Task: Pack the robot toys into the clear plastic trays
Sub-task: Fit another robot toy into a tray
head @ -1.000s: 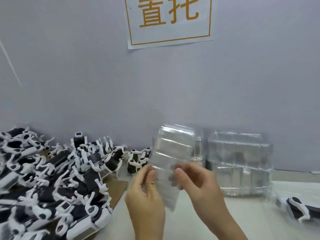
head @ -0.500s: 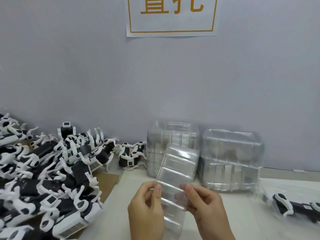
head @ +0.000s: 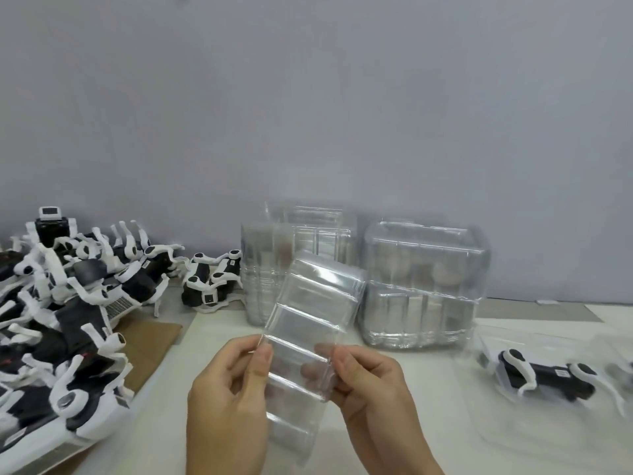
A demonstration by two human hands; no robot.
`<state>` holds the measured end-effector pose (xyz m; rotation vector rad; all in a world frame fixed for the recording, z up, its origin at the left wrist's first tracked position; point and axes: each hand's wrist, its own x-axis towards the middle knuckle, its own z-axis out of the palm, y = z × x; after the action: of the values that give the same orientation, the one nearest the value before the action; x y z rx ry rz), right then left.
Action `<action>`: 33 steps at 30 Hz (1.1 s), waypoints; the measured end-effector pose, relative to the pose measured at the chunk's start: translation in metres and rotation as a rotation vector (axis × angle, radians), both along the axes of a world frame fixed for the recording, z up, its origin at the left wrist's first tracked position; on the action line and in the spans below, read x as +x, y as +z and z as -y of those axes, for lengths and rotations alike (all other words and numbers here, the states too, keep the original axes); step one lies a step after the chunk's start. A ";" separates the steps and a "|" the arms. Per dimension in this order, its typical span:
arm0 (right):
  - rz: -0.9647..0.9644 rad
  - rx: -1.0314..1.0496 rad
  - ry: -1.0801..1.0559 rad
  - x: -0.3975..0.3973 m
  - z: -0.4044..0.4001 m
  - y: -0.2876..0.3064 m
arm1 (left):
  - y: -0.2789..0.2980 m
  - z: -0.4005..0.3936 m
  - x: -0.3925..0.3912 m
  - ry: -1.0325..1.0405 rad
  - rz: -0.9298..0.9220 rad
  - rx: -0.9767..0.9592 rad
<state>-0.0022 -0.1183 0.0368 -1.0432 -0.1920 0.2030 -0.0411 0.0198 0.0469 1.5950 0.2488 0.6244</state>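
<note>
**Empty tray held up, ready to be set down for loading**

The clear plastic tray (head: 310,323) sits low in the middle of the frame, lifted off the surface (head: 428,399) between both hands. The left hand (head: 227,406) pinches its left edge with thumb and fingers; the right hand (head: 373,389) pinches the right edge the same way. The tray looks empty, with ribbed compartments running across it.

Its long axis runs from the bottom centre of the frame up and slightly to the right, the far end tipped towards the stacks of trays (head: 423,286) against the grey wall (head: 308,114). Which face is turned towards the camera I cannot tell through the clear plastic.

To do this step well, the tray probably wants turning so the cavities open upward, then laying flat on a bare part of the surface within reach of the toys. A light pinch at the rims should do; thin plastic like this likely buckles if squeezed.

The pile of robot toys (head: 68,320) fills the lower left of the frame, lying partly on a brown sheet of cardboard (head: 154,341). One more robot toy (head: 544,375) lies at right, apparently already in clear packaging.
</note>
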 end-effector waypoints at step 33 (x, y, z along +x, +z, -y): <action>0.246 -0.302 -0.112 -0.005 0.001 0.023 | 0.007 -0.005 -0.005 -0.180 -0.061 -0.012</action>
<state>-0.0067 -0.1196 0.0599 -1.3756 -0.3314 0.0004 -0.0461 0.0248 0.0540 1.6055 0.1518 0.4353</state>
